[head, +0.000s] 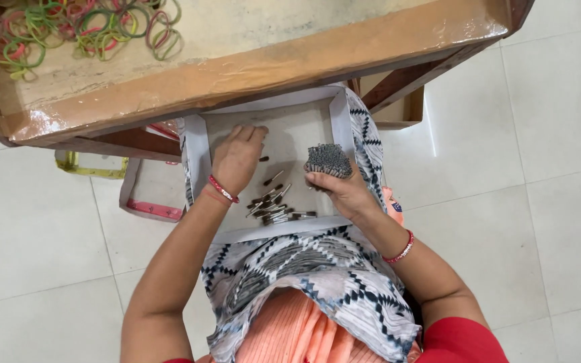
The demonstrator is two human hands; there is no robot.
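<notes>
A shallow white cardboard tray [336, 111] rests on my lap, over a patterned cloth. My right hand [339, 188] grips an upright bundle of thin grey sticks [328, 158] near the tray's right side. My left hand [238, 158] reaches into the tray's left part, fingers curled down on the tray floor. Several loose short grey sticks [274, 204] lie scattered between the two hands, toward the tray's near edge. What the left fingertips pinch is hidden.
A low wooden table [250, 67] stands just beyond the tray, with a heap of coloured rubber bands [82, 30] at its far left. A pink-edged tray [148, 195] and a yellow-edged one [89, 167] lie on the tiled floor under it. A cardboard box [405, 111] sits at right.
</notes>
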